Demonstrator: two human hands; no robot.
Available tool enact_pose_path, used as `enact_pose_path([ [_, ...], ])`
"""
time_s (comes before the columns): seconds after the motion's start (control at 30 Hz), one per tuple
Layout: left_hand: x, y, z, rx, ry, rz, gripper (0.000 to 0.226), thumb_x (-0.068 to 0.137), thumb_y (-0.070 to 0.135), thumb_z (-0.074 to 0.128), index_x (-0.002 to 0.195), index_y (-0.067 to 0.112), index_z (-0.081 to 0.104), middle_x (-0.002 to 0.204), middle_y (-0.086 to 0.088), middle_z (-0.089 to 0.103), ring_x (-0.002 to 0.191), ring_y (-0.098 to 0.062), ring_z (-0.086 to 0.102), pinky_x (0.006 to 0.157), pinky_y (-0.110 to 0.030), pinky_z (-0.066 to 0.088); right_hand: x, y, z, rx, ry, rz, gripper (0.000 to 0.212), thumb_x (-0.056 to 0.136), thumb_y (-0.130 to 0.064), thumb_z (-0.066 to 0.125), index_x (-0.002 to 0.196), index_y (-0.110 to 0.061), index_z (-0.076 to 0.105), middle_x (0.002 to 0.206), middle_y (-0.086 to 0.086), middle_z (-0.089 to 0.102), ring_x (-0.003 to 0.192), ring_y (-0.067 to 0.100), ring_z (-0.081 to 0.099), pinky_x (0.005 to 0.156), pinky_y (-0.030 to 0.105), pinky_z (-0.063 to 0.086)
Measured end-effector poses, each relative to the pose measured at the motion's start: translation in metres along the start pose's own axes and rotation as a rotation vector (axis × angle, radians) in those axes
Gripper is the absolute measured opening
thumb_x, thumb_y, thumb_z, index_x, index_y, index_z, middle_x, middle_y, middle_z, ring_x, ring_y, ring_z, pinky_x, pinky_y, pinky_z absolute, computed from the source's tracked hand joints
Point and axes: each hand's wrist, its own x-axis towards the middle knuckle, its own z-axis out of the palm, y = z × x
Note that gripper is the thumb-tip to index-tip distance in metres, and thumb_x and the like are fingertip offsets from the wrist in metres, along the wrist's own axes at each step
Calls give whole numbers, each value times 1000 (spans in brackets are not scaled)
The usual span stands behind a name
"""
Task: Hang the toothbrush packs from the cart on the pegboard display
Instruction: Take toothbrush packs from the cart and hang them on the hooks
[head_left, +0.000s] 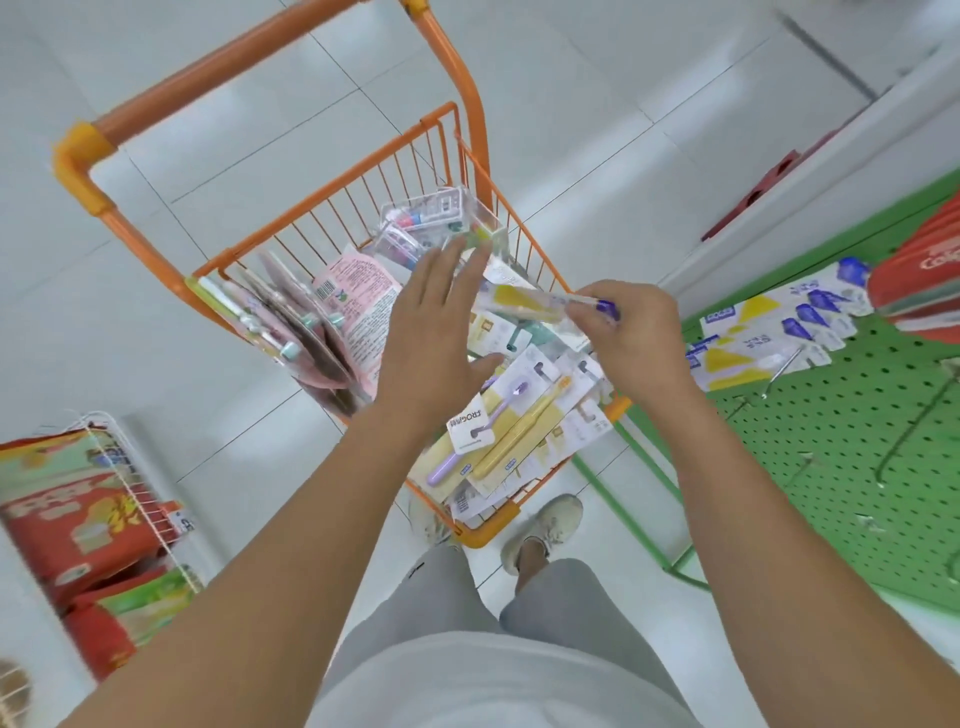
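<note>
White floor; right hand (631, 332) pinches toothbrush pack (530, 304) over cart (457, 140)

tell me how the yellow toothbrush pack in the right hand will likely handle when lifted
The yellow toothbrush pack is probably light: the right hand pinches it by one end alone. It looks fairly stiff, staying straight out over the cart. Its clear glossy cover may be slippery.

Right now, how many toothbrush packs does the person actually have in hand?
1. The right hand pinches a yellow toothbrush pack above the orange cart. The left hand hovers open over the pile, holding nothing. More packs lie in the cart.
</note>
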Motion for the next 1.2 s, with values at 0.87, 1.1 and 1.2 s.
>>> enact_pose_path([
  [0.87, -60, -32, -9, -736, -23, -561, 6, 98, 13, 61, 99, 15, 66, 90, 3, 75, 84, -19, 71, 75, -36, 57, 56, 65, 81, -595, -185, 135, 15, 96, -11, 57, 108, -15, 65, 104, 11, 68, 91, 35, 65, 68, 34, 46],
  [1.1, -50, -19, -18, -789, -27, -554, 13, 100, 17, 59, 104, 17, 72, 84, 10, 74, 86, -7, 72, 83, -32, 57, -19, 19, 14, 106, 275, 153, 46, 99, -29, 62, 60, -11, 45, 55, -1, 35, 52, 11, 29, 53, 33, 24],
  [1.2, -41, -3, -16, -813, -57, -533, 19, 94, 34, 60, 97, 19, 71, 92, -2, 75, 84, -21, 68, 84, -40, 51, -64, 0, -23, 500, 436, 307, 32, 96, -28, 67, 70, -12, 59, 66, 3, 41, 63, 11, 38, 62, 28, 36],
])
